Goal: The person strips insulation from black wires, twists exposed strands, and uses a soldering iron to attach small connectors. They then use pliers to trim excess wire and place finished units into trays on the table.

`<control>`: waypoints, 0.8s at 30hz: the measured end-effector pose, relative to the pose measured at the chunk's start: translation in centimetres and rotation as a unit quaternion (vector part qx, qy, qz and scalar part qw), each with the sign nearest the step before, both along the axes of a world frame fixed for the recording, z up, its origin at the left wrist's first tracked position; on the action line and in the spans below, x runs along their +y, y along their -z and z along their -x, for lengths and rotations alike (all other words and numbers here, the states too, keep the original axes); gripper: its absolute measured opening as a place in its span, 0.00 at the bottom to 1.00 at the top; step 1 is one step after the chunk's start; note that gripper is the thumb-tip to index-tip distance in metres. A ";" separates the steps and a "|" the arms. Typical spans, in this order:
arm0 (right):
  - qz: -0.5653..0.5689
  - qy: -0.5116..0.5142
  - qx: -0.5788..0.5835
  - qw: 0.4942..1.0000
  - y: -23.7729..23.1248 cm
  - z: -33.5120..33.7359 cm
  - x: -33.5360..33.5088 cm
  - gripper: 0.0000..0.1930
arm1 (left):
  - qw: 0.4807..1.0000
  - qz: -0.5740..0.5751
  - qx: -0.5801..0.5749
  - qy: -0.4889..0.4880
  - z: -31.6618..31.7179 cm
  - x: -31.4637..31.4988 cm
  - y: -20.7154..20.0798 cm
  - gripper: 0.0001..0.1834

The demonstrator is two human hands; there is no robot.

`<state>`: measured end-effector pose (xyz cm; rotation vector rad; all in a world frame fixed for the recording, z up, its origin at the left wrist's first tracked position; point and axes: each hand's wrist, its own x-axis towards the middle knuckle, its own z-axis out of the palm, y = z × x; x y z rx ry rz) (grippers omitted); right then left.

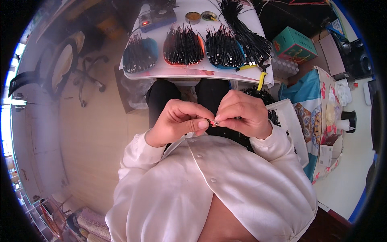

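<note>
Left hand [181, 121] and right hand [242, 115] both pinch one small part [213, 123], frame centre; maybe a wire end, too small to be sure. Black cables [184, 46] upper centre, yellow-handled pliers [261, 80] lower right of them.

Left hand [180, 120], just left of frame centre: thumb [197, 124] and forefinger [193, 108] pinched. Right hand [244, 114], right of centre: fingers [237, 109] curled, fingertips [218, 117] pinched beside the left's. Left arm [141, 150] and right arm [273, 143] angled inward.

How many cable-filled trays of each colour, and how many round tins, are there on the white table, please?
Blue trays: 2
Red tray: 1
Round tins: 2
Total: 5
</note>
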<state>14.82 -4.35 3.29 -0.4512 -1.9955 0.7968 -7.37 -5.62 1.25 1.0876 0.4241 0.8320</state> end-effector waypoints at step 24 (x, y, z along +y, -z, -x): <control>0.116 0.121 -0.024 0.986 9.2 -0.4 4.8 0.16 | 0.878 -0.312 0.345 -0.116 -0.5 18.1 -9.3 0.07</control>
